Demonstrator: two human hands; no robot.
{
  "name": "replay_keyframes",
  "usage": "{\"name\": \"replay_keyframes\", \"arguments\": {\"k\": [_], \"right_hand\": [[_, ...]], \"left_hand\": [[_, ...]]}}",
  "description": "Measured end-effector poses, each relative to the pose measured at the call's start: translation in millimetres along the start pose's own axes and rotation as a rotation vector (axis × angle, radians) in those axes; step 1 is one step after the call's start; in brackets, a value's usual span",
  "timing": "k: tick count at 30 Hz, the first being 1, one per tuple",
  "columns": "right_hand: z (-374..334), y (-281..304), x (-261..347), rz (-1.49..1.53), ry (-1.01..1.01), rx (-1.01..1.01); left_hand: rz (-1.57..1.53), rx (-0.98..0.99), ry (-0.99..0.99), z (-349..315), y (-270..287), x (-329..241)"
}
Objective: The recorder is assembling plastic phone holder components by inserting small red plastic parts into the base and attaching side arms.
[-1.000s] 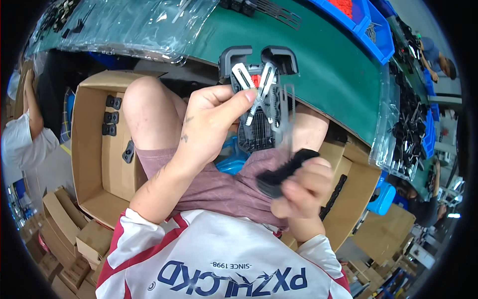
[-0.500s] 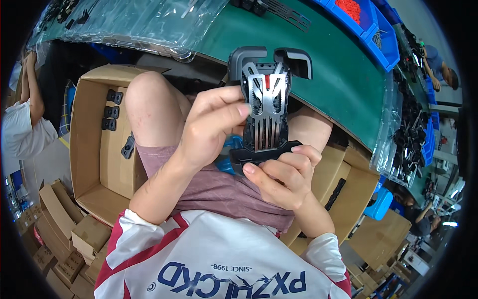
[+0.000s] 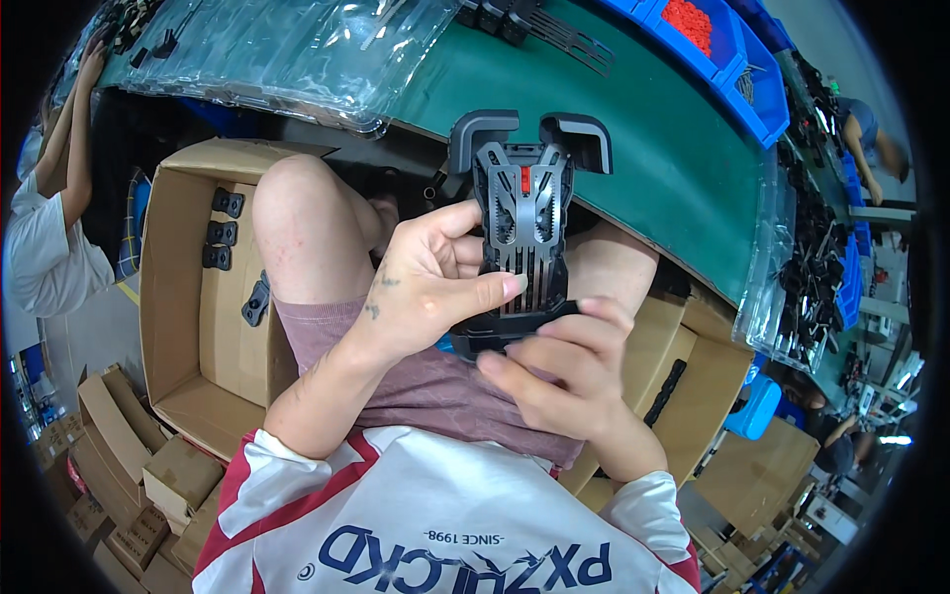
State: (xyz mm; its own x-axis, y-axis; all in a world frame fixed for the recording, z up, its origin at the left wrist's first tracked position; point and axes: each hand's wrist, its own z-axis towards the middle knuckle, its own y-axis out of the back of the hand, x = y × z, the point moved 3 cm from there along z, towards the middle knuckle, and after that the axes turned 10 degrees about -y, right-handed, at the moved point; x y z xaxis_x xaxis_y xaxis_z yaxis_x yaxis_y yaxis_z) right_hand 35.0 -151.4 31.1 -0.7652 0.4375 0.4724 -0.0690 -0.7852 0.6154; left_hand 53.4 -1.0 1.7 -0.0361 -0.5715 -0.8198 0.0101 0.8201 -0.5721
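A black phone holder (image 3: 522, 223) is raised over my lap, its two hooked upper arms pointing away from me. Its face carries a slotted metal plate (image 3: 535, 203) with a small red piece near the top. My left hand (image 3: 426, 282) grips its left side, thumb pressed on the slots and the other fingers partly behind it. At the near end is a wide black lower jaw (image 3: 477, 342). My right hand (image 3: 569, 371) is closed around the right part of this jaw, fingers bent and slightly blurred.
Beyond my knees stands a green worktable (image 3: 633, 148) with black slotted parts (image 3: 564, 42), clear plastic sheeting (image 3: 297, 64) and blue bins (image 3: 747, 49) holding red pieces and metal pins. Open cartons (image 3: 173, 297) flank my legs, with black parts inside. Another person's arm (image 3: 77, 163) shows far left.
My left thumb has moved from the plate's left edge down onto its slots. The holder has shifted slightly toward me, its plate now looking darker. My right fingers have shifted on the lower jaw.
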Motion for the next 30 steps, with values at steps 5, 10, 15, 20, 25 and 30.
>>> {"name": "replay_keyframes", "arguments": {"k": [5, 10, 15, 20, 25, 30], "right_hand": [[22.8, 15.3, -35.3, 0.799, -0.845, -0.157], [35.7, -3.2, -43.7, 1.06, -0.95, 0.241], [43.7, -3.7, -27.7, 1.011, -0.939, 0.232], [60.4, -2.3, -11.1, 1.034, -0.961, 0.124], [84.6, -5.2, -23.7, 1.09, -0.894, 0.542], [167.0, 35.0, -167.7, 0.274, -0.58, -0.15]], "left_hand": [[0.023, 0.079, 0.018, -3.7, 0.5, -5.6], [0.052, 0.168, 0.054, -7.1, -1.0, -8.9], [-0.168, 0.25, -0.118, -9.7, -1.1, -22.5], [-0.223, 0.1, -0.43, -9.9, -11.0, -38.8], [-0.081, -0.016, -0.48, -13.5, 18.4, -43.6], [-0.172, -0.074, -0.591, -7.3, 24.4, -47.9]]}}
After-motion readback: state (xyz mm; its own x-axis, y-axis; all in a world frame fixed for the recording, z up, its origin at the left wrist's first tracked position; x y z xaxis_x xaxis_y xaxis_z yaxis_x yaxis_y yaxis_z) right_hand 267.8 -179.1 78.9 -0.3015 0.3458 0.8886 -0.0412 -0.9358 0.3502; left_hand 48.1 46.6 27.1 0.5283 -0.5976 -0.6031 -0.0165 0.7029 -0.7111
